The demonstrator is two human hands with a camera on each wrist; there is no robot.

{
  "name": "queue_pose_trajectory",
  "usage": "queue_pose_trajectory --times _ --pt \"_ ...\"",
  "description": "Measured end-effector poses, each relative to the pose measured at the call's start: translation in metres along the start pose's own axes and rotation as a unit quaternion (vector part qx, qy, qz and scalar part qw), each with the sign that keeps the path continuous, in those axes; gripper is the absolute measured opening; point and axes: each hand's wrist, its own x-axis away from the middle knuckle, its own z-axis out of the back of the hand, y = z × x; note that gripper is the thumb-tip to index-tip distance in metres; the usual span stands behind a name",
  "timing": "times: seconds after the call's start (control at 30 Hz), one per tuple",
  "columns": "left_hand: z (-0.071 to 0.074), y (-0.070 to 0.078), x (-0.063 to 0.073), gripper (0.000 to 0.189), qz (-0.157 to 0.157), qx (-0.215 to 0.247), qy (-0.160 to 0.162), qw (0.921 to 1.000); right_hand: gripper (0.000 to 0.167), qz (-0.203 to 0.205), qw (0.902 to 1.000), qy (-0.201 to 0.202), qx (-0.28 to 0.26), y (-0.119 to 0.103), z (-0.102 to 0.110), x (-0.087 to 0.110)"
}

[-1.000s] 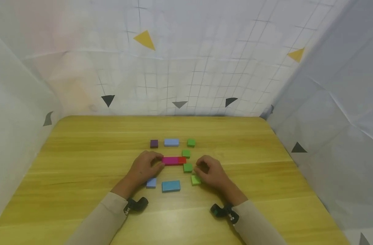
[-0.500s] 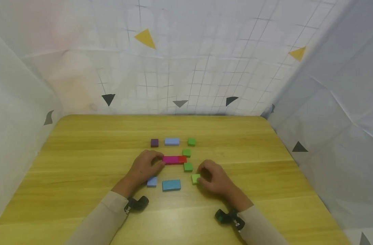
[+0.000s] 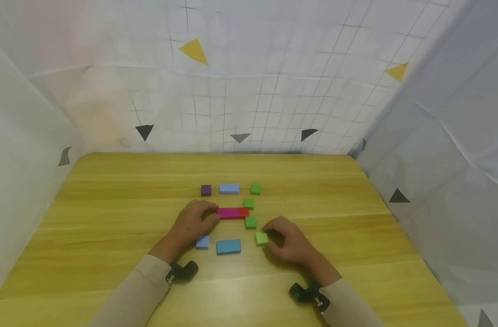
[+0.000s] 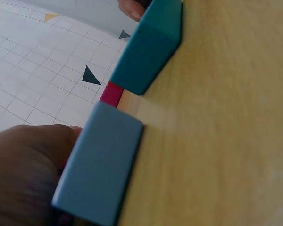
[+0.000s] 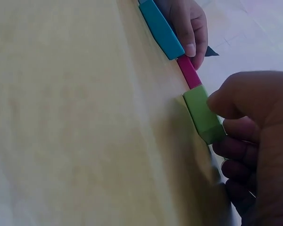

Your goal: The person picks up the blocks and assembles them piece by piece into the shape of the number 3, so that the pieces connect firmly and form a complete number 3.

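Observation:
In the head view my left hand point(image 3: 193, 222) pinches the left end of a long magenta block point(image 3: 227, 213) between thumb and forefinger. A red block point(image 3: 243, 212) continues the magenta one at its right end. One green block point(image 3: 249, 203) sits just behind the red block, another green block point(image 3: 250, 222) just in front. My right hand point(image 3: 289, 240) has its thumb and forefinger at the right side of a small light green block point(image 3: 261, 239), pinching its edges; the right wrist view shows the thumb at the same light green block point(image 5: 201, 113).
Near the left wrist lies a pale blue block point(image 3: 202, 242), with a larger blue block point(image 3: 228, 246) to its right. A purple block point(image 3: 206, 190), a long light blue block point(image 3: 229, 188) and a green block point(image 3: 255, 189) form a back row on the wooden table point(image 3: 122, 190).
My right hand has moved toward me and slightly right, from beside the front green block to the light green block. The left hand stays at the magenta block.

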Motion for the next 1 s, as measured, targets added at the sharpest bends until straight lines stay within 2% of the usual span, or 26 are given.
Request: queue_pose_trajectory --times 0.37,0.57,0.83,1.0 --pt "0.0000 0.0008 0.0014 0.033 -0.009 0.006 0.005 0.9999 0.027 -0.011 0.9998 0.008 -0.012 -0.0038 -0.0017 0.0026" --pt "-0.0011 0.0010 0.0009 0.033 -0.009 0.001 0.005 1.0000 0.027 -0.012 0.9999 0.004 0.000 -0.0036 -0.0027 0.0036" --pt "-0.0006 0.0013 0.0012 0.034 -0.009 0.002 0.008 0.9999 0.028 0.022 0.9996 0.006 0.017 -0.0041 -0.0039 0.0012" --pt "-0.0008 -0.0002 0.0003 0.033 -0.011 0.001 0.007 0.9999 0.026 0.026 0.9993 0.008 0.025 -0.0047 -0.0059 -0.0004"
